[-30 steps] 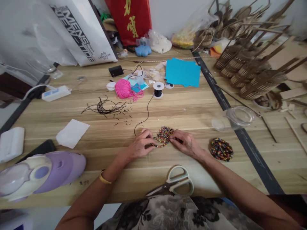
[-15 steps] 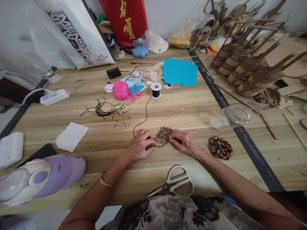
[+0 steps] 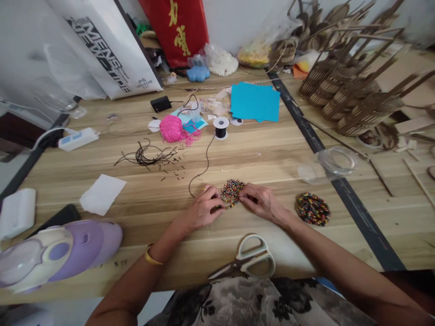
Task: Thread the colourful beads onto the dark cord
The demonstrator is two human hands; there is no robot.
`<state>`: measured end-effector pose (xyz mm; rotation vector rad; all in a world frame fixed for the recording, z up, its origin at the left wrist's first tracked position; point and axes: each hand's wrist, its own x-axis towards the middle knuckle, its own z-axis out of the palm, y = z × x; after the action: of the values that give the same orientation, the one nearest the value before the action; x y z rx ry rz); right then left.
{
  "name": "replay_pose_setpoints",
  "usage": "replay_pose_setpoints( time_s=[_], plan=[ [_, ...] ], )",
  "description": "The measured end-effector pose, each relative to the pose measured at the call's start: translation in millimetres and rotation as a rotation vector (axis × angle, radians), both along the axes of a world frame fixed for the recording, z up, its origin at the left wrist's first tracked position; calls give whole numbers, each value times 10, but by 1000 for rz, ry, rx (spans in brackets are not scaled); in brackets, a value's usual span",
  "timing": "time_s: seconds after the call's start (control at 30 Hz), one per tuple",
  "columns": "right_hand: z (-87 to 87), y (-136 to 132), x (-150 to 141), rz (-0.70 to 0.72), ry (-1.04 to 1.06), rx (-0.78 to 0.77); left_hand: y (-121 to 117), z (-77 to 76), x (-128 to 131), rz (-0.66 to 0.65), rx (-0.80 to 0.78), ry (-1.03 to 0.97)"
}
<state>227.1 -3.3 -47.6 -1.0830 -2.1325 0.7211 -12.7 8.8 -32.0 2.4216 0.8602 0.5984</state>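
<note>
A small heap of multicoloured strung beads point(image 3: 232, 189) lies on the wooden table between my hands. My left hand point(image 3: 205, 206) is closed at the heap's left side, its fingertips pinching the near end of the bead strand. My right hand point(image 3: 260, 200) touches the right side of the heap, thumb and forefinger pressed together on a thin dark cord end by the beads. From a white spool point(image 3: 221, 128) a black cord point(image 3: 205, 167) runs down to my left hand, where my fingers hide it.
White-handled scissors point(image 3: 254, 258) lie near the table's front edge. A second coil of beads point(image 3: 313, 209) is right of my right hand. Cut black cords point(image 3: 149, 154), pink yarn point(image 3: 171, 128) and blue paper point(image 3: 255, 103) lie farther back. A lilac appliance point(image 3: 91, 246) stands left.
My left hand has shifted slightly right, its fingertips closer to the bead heap. My right hand stays at the heap's right side.
</note>
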Motion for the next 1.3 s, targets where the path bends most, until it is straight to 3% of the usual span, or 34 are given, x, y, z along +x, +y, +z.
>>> replay_pose_setpoints(
  time_s=[1.3],
  plan=[
    [-6,15,3,-3,-31,27,-55,5,153,37,67,28]
  ],
)
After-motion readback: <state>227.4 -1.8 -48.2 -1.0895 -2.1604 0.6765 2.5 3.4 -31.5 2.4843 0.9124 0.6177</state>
